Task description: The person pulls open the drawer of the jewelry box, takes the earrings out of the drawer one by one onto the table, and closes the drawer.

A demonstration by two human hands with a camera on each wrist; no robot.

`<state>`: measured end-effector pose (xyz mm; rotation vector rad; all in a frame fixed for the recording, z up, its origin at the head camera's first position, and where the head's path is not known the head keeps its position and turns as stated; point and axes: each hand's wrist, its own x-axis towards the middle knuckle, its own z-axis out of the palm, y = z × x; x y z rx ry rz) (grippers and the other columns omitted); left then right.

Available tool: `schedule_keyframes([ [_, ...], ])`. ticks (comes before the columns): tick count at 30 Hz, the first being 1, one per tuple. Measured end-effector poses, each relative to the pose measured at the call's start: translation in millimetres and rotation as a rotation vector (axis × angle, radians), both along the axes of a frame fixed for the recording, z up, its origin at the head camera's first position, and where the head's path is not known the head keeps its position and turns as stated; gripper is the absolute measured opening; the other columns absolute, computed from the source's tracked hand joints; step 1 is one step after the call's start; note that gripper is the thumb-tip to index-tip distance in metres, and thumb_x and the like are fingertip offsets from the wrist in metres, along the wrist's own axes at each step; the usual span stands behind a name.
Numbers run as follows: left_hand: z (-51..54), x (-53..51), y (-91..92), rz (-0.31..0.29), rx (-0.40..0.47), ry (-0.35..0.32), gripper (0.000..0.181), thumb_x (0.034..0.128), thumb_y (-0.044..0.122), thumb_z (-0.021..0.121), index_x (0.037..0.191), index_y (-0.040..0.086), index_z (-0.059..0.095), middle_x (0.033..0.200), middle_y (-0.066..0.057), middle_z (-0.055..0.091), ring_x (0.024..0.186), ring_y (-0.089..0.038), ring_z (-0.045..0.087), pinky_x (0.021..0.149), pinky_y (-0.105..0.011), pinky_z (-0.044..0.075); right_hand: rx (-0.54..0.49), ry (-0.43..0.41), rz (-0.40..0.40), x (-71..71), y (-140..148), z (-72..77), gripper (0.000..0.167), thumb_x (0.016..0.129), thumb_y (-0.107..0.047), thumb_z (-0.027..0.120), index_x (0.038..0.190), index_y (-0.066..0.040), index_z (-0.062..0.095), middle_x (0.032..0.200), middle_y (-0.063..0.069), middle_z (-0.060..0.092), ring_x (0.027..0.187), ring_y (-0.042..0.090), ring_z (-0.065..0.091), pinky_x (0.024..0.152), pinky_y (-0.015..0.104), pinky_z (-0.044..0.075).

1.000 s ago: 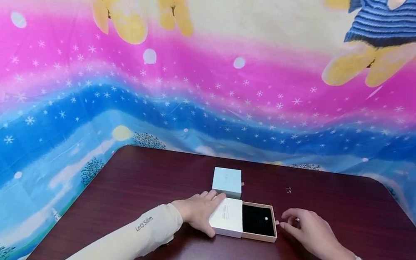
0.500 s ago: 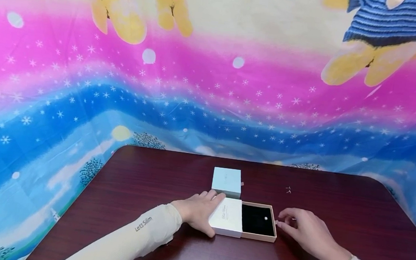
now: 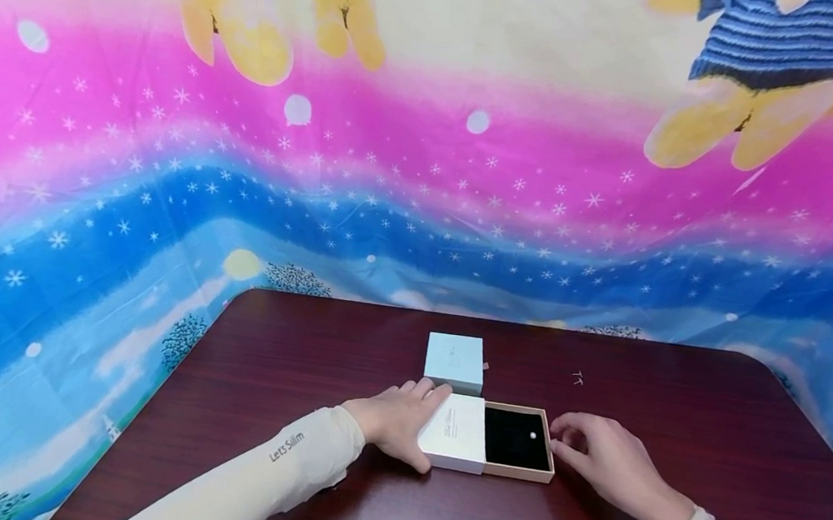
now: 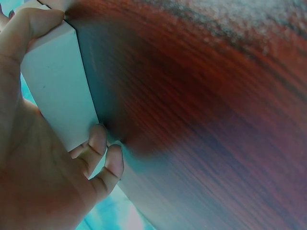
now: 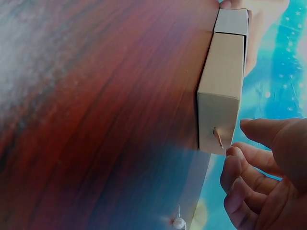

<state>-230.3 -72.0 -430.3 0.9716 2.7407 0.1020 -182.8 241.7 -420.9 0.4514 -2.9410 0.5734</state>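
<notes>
A white jewellery box (image 3: 456,431) lies on the table with its drawer (image 3: 512,473) slid out to the right. Black padding (image 3: 512,441) lines the drawer and a small pearl (image 3: 533,435) sits on it. My left hand (image 3: 401,424) grips the white sleeve from its left end, thumb on the near side and fingers on the far side. My right hand (image 3: 611,461) is beside the drawer's right end, fingers loosely bent, thumb and forefinger apart. In the right wrist view the small pull tab (image 5: 218,137) stands out near the fingertips, with nothing held.
A pale blue box (image 3: 455,360) stands just behind the white one. Farther right, two small thin pieces (image 3: 577,378) lie on the dark wooden table (image 3: 333,340); the right wrist view shows a pearl on a pin (image 5: 179,223). A patterned cloth (image 3: 427,152) hangs behind.
My right hand has moved slightly left, up to the drawer's end. The left hand, the box and the drawer have stayed in place.
</notes>
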Motion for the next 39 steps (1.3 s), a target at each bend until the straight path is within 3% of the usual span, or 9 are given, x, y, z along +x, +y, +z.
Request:
schedule_keyframes([
  [21,0.8,0.8,-0.1,0.0,-0.003,0.0,0.113,0.0686,0.049,0.083,0.159,0.013,0.025,0.144,-0.003,0.044,0.122,-0.018,0.048,0.099,-0.034,0.046,-0.014,-0.027,0.045,-5.9,-10.8,-2.9,0.01,0.089,-0.024,0.076,0.098,-0.021,0.074,0.062,-0.018,0.049,0.055,-0.004,0.039,0.051,0.022,0.034],
  [39,0.0,1.1,0.0,0.006,0.003,-0.013,0.113,0.0696,0.049,0.082,0.159,0.013,0.023,0.147,-0.003,0.043,0.126,-0.018,0.048,0.103,-0.035,0.045,-0.013,-0.026,0.031,-8.1,-15.7,-9.5,0.01,0.089,-0.026,0.076,0.098,-0.021,0.075,0.058,-0.017,0.045,0.052,-0.003,0.038,0.05,0.022,0.033],
])
